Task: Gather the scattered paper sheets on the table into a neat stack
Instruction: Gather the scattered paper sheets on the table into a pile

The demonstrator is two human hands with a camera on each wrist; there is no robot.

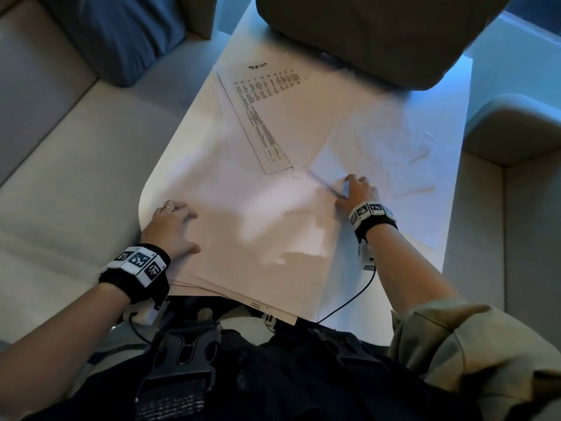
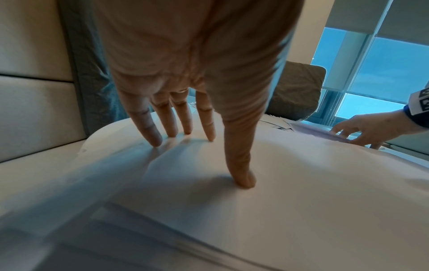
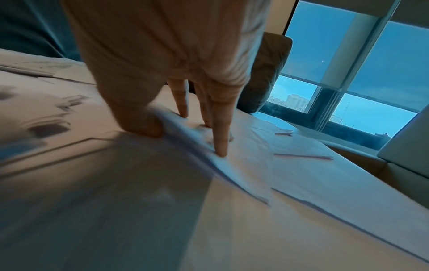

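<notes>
Pressing flat on gathered sheets (image 1: 258,238), left hand (image 1: 173,226), right hand (image 1: 358,189) pinching one sheet's edge (image 3: 185,128)

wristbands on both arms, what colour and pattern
Black bands carrying white tiles printed with black square marker codes, clearest in the head view.

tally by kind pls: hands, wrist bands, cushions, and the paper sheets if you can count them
hands: 2, left hand and right hand
wrist bands: 2, left wrist band and right wrist band
cushions: 2, blue cushion and brown cushion
paper sheets: too overlapped to count
total: 6, not counting the paper
</notes>
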